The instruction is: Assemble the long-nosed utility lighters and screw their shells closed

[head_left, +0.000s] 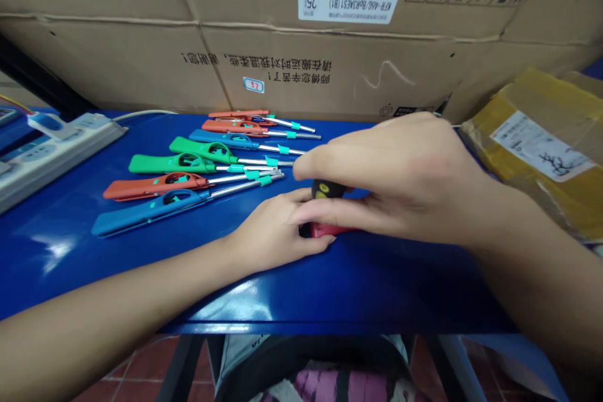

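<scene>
My right hand (400, 176) is wrapped round a black tool handle with yellow marks (325, 190), which stands over a red object (325, 230) on the blue table. Around the red object's left end, my left hand (277, 226) has its fingers closed, partly hidden under the right hand. The tool's lower end is out of sight between the hands. To the left lie several long-nosed lighters, among them a blue one (151, 210), an orange one (151, 187) and a green one (172, 164), with teal tape on their metal stems.
A large cardboard box (273, 44) stands along the back of the blue table (301, 301). At the left edge is a white power strip (61, 154) with a plug and cables. A taped yellow-brown package (532, 138) sits at the right.
</scene>
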A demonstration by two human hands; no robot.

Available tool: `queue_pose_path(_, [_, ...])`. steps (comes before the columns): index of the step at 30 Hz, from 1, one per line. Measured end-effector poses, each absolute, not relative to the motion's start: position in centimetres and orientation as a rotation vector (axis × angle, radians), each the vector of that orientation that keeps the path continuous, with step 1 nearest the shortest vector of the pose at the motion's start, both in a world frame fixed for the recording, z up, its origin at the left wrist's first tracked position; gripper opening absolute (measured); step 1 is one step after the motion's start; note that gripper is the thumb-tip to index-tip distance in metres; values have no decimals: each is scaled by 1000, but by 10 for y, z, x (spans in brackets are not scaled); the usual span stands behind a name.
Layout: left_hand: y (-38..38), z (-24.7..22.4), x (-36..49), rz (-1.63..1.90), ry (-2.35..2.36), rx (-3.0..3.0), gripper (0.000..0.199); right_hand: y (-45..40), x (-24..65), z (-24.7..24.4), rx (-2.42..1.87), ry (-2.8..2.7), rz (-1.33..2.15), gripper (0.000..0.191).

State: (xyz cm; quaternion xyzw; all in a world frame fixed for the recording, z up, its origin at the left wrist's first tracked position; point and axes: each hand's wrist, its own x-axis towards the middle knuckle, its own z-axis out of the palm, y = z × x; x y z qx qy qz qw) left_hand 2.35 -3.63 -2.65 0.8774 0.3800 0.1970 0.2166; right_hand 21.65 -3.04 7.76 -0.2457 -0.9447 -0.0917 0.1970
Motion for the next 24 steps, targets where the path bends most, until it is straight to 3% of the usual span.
queue_pose_path(3, [-35, -28, 23, 522, 1045, 2433, 21, -28, 217, 77, -751, -2632, -303, 51])
queue_pose_path(9, [-34, -28, 23, 530, 1041, 2472, 22, -25, 221, 78, -628, -2716, -149, 38])
queue_pose_path(14, [-34, -28, 22, 575, 1040, 2479, 22, -23, 219, 78, -711, -2615, -290, 52])
queue_pose_path(18, [-34, -29, 22, 577, 972, 2431, 18, -25, 219, 76, -579, -2677, -131, 42])
queue_pose_path(21, [-35, -28, 23, 562, 1036, 2432, 19, -25, 216, 69, -587, -2588, -213, 36])
queue_pose_path(24, [-36, -26, 23, 553, 1083, 2409, 16, -26, 212, 64, -670, -2426, -405, 55])
